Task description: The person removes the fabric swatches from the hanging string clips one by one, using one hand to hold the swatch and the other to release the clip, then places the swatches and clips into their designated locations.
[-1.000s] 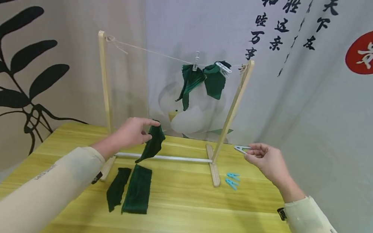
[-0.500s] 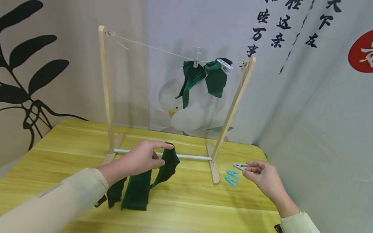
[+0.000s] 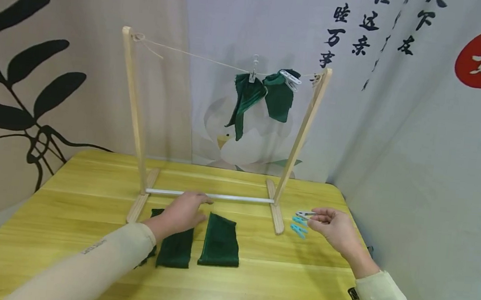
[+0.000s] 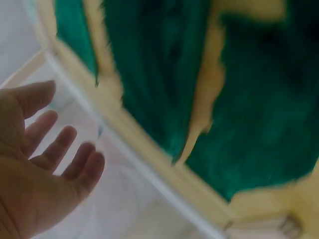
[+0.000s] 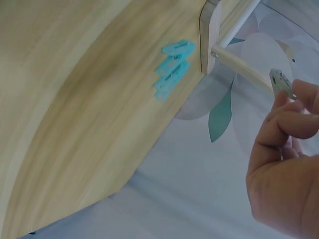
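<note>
My left hand [image 3: 185, 210] lies open and flat on the yellow table [image 3: 86, 212], over the top of the middle green cloth strip [image 3: 175, 251]. Its fingers [image 4: 60, 149] are spread and hold nothing. A wider green strip [image 3: 220, 241] lies just to its right, and a third strip [image 3: 155, 212] peeks out on the left. My right hand [image 3: 325, 219] pinches a white clothespin [image 3: 305, 214] [image 5: 281, 82] above two blue clothespins [image 3: 298, 230] [image 5: 172, 69]. These lie by the right foot of the wooden rack [image 3: 277, 221].
The rack's string [image 3: 197, 59] carries two green cloths [image 3: 245, 97] [image 3: 279, 98] clipped with white pegs near the right post [image 3: 305, 127]. A white bar [image 3: 210, 196] joins the rack's feet. Printed curtains hang close behind the table and along its right side.
My left hand has come down with the green strip, laid it flat to the right of the other strips and let go. My right hand has sunk slightly, still pinching the white clothespin.
</note>
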### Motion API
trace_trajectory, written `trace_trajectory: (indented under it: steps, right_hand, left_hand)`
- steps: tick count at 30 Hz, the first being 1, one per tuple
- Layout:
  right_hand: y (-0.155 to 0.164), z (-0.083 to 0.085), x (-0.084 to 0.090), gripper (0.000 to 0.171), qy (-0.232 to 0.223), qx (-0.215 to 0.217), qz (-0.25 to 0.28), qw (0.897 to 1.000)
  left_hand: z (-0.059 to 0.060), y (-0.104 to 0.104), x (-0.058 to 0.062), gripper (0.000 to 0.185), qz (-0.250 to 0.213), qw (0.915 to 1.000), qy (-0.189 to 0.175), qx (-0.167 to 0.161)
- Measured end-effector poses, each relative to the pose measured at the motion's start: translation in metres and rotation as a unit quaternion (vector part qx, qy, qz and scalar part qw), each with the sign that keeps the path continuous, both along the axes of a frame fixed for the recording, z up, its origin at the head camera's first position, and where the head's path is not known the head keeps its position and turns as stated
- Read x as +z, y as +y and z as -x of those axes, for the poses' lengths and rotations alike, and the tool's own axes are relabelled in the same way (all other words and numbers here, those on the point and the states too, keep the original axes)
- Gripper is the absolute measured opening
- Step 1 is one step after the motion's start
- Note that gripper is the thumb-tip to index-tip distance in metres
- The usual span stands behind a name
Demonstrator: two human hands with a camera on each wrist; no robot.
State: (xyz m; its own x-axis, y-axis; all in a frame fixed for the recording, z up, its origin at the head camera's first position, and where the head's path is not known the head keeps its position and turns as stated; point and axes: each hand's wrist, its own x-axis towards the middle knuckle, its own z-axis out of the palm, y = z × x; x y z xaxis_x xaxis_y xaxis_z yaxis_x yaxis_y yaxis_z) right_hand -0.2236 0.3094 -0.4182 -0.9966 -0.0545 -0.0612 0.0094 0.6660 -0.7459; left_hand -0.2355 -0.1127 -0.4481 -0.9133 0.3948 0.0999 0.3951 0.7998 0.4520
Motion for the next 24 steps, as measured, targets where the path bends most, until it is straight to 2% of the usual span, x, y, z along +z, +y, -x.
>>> trace_trajectory:
  steps: [2, 3, 6, 9, 15, 20, 24]
  right_hand:
    - [-0.002, -0.001, -0.002, 0.042, -0.001, 0.001, 0.003, 1.0]
    - [-0.002, -0.001, -0.003, 0.042, -0.001, 0.002, 0.005, 1.0]
    - [-0.002, -0.002, -0.006, 0.041, -0.001, 0.003, 0.005, 1.0]
    - [-0.001, -0.002, -0.01, 0.039, -0.004, -0.002, 0.003, 1.0]
    - [0.002, -0.001, -0.02, 0.039, -0.012, -0.012, -0.008, 1.0]
    - [0.001, -0.002, -0.033, 0.037, -0.024, -0.018, -0.01, 0.999]
    - [-0.001, -0.005, -0.046, 0.034, -0.027, -0.021, -0.021, 0.999]
  left_hand:
    - [0.0, 0.003, -0.014, 0.035, 0.049, 0.9978, 0.044, -0.007]
    - [-0.002, 0.006, -0.019, 0.033, 0.061, 0.9966, 0.052, -0.015]
    - [-0.008, 0.013, -0.028, 0.041, 0.103, 0.9922, 0.055, -0.045]
    - [-0.013, 0.02, -0.032, 0.051, 0.141, 0.9865, 0.049, -0.068]
    - [-0.016, 0.021, -0.037, 0.058, 0.201, 0.9762, 0.037, -0.074]
    - [-0.017, 0.015, -0.033, 0.058, 0.215, 0.9744, 0.025, -0.061]
    - [-0.017, 0.013, -0.03, 0.062, 0.219, 0.9734, 0.016, -0.065]
